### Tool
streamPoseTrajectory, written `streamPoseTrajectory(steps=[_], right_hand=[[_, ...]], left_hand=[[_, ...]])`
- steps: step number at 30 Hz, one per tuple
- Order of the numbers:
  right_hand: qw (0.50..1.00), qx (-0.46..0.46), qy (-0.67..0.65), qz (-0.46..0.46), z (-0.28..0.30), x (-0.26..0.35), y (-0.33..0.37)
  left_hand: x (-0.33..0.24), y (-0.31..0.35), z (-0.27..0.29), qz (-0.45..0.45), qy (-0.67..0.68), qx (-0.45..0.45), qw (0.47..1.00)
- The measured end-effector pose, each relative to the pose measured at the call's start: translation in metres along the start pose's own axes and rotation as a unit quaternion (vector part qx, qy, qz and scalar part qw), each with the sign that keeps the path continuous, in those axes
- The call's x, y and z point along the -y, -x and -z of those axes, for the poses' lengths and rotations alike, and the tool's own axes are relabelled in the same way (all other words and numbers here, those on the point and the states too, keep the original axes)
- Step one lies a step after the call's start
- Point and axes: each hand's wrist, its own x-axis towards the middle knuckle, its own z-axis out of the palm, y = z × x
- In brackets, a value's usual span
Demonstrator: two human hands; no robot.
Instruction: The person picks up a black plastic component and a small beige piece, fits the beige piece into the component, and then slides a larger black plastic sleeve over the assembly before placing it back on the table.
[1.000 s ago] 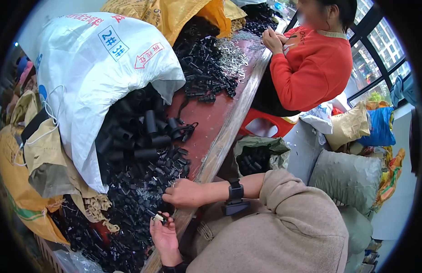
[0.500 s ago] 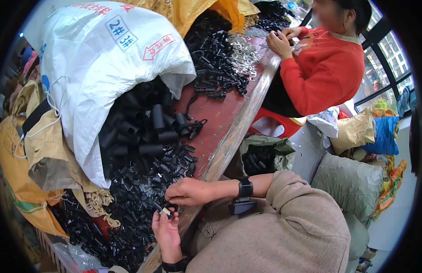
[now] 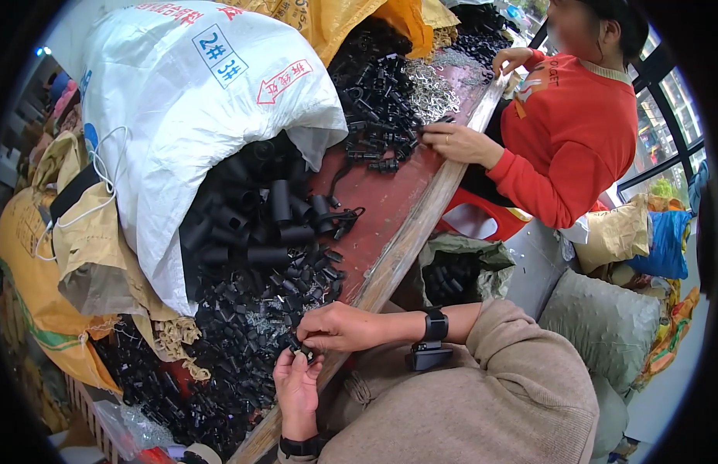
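Note:
Both of my hands meet over the near edge of the table, at the heap of small black plastic parts (image 3: 247, 332). My left hand (image 3: 299, 387), palm up, pinches a small black plastic part (image 3: 303, 353) between thumb and fingers. From the right, my right hand (image 3: 336, 327) comes in with its fingertips pressed together right at that part. Whatever it grips, if anything, is hidden by the fingers. Farther up the heap lie larger black tubes (image 3: 280, 203), spilling out of a white woven sack (image 3: 212, 100).
Wooden edging (image 3: 390, 267) runs along the red table (image 3: 386, 201). Across it a person in a red top (image 3: 572, 131) handles black fittings (image 3: 378, 116) beside silvery metal hooks (image 3: 430, 91). An open sack of black parts (image 3: 463, 271) stands below, near full grey sacks (image 3: 603, 325).
My right fingertips have come down onto the part in my left hand, whose pale face no longer shows. The other person's hands have parted, one reaching to the black fittings. The view has shifted slightly.

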Motion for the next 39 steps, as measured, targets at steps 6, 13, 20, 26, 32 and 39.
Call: streamPoseTrajectory(steps=[6, 13, 20, 26, 32, 39], right_hand=[[0.999, -0.042, -0.027, -0.019, -0.002, -0.001, 0.003], [0.996, -0.077, -0.022, 0.037, -0.007, -0.015, 0.011], [0.995, -0.086, -0.018, 0.048, 0.0, -0.02, 0.018], [0.995, -0.083, 0.0, 0.057, 0.008, -0.024, 0.022], [0.996, -0.071, -0.019, 0.052, 0.018, -0.026, 0.022], [0.972, -0.187, 0.115, 0.079, 0.073, -0.033, 0.013]], left_hand=[[0.002, -0.004, -0.007, 0.015, -0.002, 0.017, 1.0], [0.005, -0.008, -0.012, 0.012, 0.011, -0.026, 1.0], [0.006, -0.012, -0.018, 0.035, 0.015, 0.003, 0.999], [0.01, -0.017, -0.025, 0.043, 0.029, 0.026, 0.998], [0.006, -0.022, -0.035, 0.075, 0.017, 0.03, 0.997], [-0.002, -0.026, -0.04, 0.104, -0.002, 0.038, 0.994]])
